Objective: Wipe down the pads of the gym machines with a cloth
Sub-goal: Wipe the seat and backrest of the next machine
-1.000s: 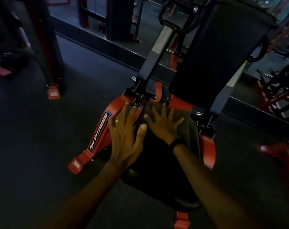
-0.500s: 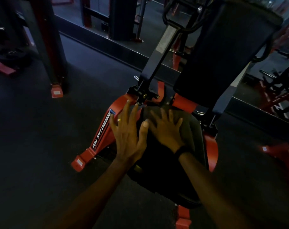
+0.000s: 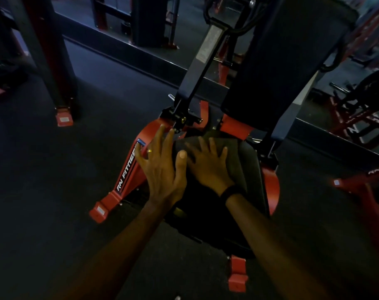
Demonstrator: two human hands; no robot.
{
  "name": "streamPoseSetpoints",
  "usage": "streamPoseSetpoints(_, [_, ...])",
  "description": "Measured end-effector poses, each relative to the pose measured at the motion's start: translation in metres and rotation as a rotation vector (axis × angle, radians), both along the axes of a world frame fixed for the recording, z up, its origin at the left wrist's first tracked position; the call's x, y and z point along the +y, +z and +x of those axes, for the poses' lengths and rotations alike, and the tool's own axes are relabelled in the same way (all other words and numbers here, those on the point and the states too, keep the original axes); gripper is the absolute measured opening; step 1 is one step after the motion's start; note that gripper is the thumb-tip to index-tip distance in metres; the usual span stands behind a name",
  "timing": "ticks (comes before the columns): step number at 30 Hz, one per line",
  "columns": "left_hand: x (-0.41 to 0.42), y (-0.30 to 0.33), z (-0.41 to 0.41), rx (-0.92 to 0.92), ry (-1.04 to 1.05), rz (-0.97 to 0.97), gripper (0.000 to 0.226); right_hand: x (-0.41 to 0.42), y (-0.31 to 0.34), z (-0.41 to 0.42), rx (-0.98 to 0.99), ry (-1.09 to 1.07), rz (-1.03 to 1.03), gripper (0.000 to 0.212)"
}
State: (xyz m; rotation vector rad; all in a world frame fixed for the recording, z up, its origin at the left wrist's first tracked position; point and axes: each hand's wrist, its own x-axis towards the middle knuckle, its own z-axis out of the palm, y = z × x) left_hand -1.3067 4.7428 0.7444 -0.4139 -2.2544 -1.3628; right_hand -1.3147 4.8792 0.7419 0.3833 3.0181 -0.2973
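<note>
A dark grey cloth (image 3: pixel 234 156) lies spread over the back part of the black seat pad (image 3: pixel 208 217) of a red-framed gym machine. My right hand (image 3: pixel 208 165) presses flat on the cloth with its fingers spread. Beside it, my left hand (image 3: pixel 160 163) hovers or rests at the seat's left edge, fingers straight and spread, a ring on one finger; its thumb lies close to the right hand. The tall black back pad (image 3: pixel 277 68) rises behind the seat, tilted away.
The machine's red frame (image 3: pixel 128 169) reaches to the left and a red foot (image 3: pixel 238 276) sits in front. A black upright post (image 3: pixel 52 61) stands at the far left. More red machines (image 3: pixel 361 118) crowd the right. Dark rubber floor lies all around.
Both hands stay on the seat's back part; they have shifted only slightly, the right hand still flat on the cloth. The view has moved a little.
</note>
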Motion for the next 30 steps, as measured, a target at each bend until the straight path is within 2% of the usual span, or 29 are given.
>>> streamPoseSetpoints(2, [0.0, -0.002, 0.001, 0.003, -0.004, 0.049, 0.067, -0.008, -0.003, 0.025, 0.025, 0.041, 0.003, 0.062])
streamPoseSetpoints(7, [0.0, -0.001, 0.005, -0.05, -0.01, 0.16, 0.051, 0.039, -0.004, -0.047, 0.006, -0.091, -0.028, 0.055])
streamPoseSetpoints(10, [-0.014, 0.004, 0.005, -0.138, -0.111, 0.105, 0.049, 0.016, 0.0, -0.042, -0.046, -0.096, -0.033, 0.053])
streamPoseSetpoints(13, [-0.041, 0.002, -0.005, -0.257, -0.254, -0.012, 0.053, -0.034, 0.008, 0.023, 0.005, 0.032, -0.022, 0.052])
streamPoseSetpoints(16, [-0.07, -0.003, -0.014, -0.275, -0.312, -0.065, 0.057, -0.053, 0.005, 0.07, 0.107, 0.065, 0.006, 0.057])
streamPoseSetpoints(20, [-0.088, 0.01, -0.014, -0.317, -0.323, -0.276, 0.08, -0.016, 0.009, 0.002, -0.014, -0.056, -0.067, 0.057])
streamPoseSetpoints(23, [-0.091, 0.016, -0.006, -0.32, -0.322, -0.417, 0.094, -0.029, 0.01, -0.01, -0.084, -0.101, -0.011, 0.054])
streamPoseSetpoints(28, [-0.099, 0.006, -0.009, -0.398, -0.371, -0.402, 0.106, -0.078, 0.005, 0.088, 0.13, 0.037, 0.108, 0.063])
streamPoseSetpoints(30, [-0.102, 0.004, -0.009, -0.43, -0.377, -0.392, 0.106, -0.068, 0.008, 0.076, 0.116, 0.01, 0.074, 0.063])
